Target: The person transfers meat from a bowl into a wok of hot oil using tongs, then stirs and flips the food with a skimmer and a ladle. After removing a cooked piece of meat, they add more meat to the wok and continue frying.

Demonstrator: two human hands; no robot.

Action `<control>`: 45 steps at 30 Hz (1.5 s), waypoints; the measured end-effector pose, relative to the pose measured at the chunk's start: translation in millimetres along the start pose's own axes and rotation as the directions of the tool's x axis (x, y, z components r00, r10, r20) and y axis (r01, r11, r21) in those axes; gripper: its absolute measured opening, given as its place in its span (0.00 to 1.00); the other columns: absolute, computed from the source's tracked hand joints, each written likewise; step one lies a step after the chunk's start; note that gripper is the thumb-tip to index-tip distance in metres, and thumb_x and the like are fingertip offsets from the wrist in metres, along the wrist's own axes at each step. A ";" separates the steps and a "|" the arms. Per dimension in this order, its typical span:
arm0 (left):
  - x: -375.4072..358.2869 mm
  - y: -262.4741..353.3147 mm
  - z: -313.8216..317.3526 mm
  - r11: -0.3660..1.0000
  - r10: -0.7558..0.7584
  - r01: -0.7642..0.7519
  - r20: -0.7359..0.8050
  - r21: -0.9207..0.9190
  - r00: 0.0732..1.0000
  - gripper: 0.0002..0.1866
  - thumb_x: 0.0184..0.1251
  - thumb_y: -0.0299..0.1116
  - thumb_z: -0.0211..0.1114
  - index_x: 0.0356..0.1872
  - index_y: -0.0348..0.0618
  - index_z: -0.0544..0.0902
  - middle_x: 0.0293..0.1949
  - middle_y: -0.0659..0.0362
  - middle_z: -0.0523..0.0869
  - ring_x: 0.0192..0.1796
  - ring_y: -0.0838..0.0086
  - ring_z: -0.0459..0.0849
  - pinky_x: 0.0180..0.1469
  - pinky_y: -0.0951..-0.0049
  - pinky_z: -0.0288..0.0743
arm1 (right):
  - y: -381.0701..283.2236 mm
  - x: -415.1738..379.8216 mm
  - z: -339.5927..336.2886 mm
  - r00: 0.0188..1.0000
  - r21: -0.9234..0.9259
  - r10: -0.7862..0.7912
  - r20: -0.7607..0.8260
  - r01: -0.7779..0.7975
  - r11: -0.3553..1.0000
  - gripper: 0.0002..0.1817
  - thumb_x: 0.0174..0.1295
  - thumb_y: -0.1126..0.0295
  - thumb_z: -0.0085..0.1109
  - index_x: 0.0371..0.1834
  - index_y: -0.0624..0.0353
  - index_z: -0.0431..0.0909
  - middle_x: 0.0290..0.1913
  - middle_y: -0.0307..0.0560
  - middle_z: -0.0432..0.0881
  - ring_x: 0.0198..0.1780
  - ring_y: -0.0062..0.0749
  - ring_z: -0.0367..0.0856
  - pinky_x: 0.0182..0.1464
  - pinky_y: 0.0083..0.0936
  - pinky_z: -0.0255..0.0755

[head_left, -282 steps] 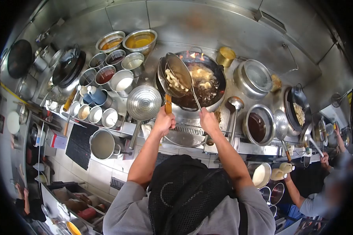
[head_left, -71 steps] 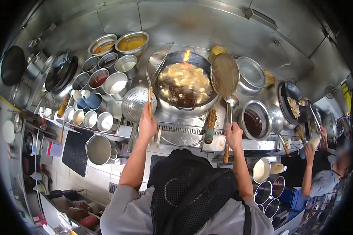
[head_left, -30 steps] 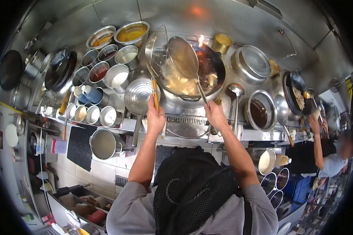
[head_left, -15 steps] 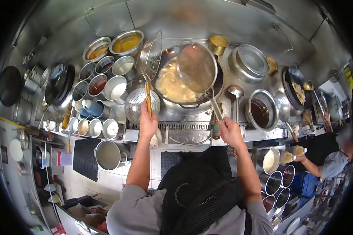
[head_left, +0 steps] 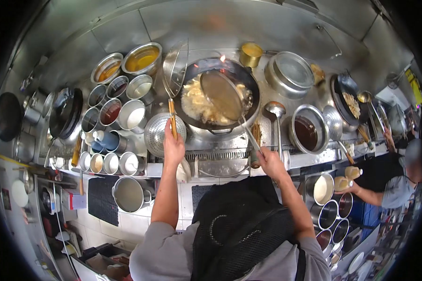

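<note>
My left hand is closed around the wooden handle of a wire skimmer, its basket raised at the wok's left side. In my right hand is the metal handle of a round fine-mesh strainer. The strainer's disc tilts low over the wok, overlapping pale pieces of food in bubbling oil. Just behind my left hand, a round perforated ladle lies at the wok's left edge. A metal ladle rests to the wok's right, beyond my right hand.
Small flames show at the wok's back rim. Pots of sauces and bowls of oil crowd the left. On the right stand a lidded pot and a bowl of dark sauce. A co-worker's hand holds bottles at far right.
The mesh strainer has come down and left, lower over the wok's food, and my right hand has dropped slightly. The camera view has shifted a little. Both hands keep their holds.
</note>
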State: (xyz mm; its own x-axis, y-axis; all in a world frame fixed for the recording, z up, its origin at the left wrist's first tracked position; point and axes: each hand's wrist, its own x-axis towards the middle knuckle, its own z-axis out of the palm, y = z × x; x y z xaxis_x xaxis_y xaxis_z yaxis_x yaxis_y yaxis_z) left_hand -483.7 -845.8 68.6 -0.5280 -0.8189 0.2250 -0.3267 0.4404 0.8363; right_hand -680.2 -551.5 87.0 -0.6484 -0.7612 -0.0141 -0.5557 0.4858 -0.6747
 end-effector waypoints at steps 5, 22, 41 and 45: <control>19.7 1.1 17.0 0.996 -0.078 0.075 0.075 0.045 0.994 0.34 0.65 0.20 0.53 0.74 0.40 0.56 0.57 0.33 0.78 0.55 0.36 0.79 0.56 0.49 0.74 | 19.8 -22.7 -15.2 0.982 0.107 0.081 -0.172 -0.063 0.992 0.12 0.71 0.67 0.56 0.32 0.64 0.72 0.21 0.58 0.80 0.23 0.51 0.81 0.28 0.39 0.72; 28.7 -10.9 59.4 0.875 -0.003 -0.079 0.169 0.477 0.986 0.38 0.60 0.20 0.56 0.74 0.52 0.59 0.49 0.36 0.78 0.46 0.36 0.82 0.47 0.42 0.77 | 62.1 5.1 -52.7 0.960 0.285 0.178 -0.218 -0.111 0.952 0.17 0.73 0.66 0.53 0.27 0.65 0.71 0.19 0.52 0.80 0.21 0.35 0.82 0.27 0.32 0.72; -57.6 29.9 24.5 0.762 0.061 -0.157 0.172 0.628 0.983 0.39 0.59 0.21 0.55 0.74 0.62 0.64 0.48 0.44 0.79 0.38 0.40 0.85 0.43 0.45 0.80 | 89.3 79.0 -92.5 0.976 0.179 -0.020 -0.216 0.060 0.982 0.13 0.71 0.65 0.55 0.34 0.66 0.75 0.21 0.62 0.79 0.25 0.54 0.83 0.30 0.44 0.73; -78.0 30.5 20.7 0.870 0.046 -0.067 0.053 0.488 0.998 0.39 0.58 0.19 0.54 0.74 0.54 0.62 0.52 0.39 0.78 0.41 0.37 0.83 0.45 0.43 0.78 | 104.9 90.5 -61.2 0.981 -0.071 -0.031 -0.190 0.018 0.997 0.13 0.71 0.65 0.54 0.36 0.66 0.76 0.29 0.70 0.81 0.34 0.68 0.82 0.38 0.54 0.74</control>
State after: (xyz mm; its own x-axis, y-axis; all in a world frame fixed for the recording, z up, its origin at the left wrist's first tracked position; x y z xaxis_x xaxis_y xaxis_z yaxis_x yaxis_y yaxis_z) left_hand -468.7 -760.9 66.2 -0.5835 -0.7768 0.2367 -0.6319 0.6174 0.4685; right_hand -829.0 -543.1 60.1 -0.7180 -0.6802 0.1476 -0.6027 0.5016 -0.6206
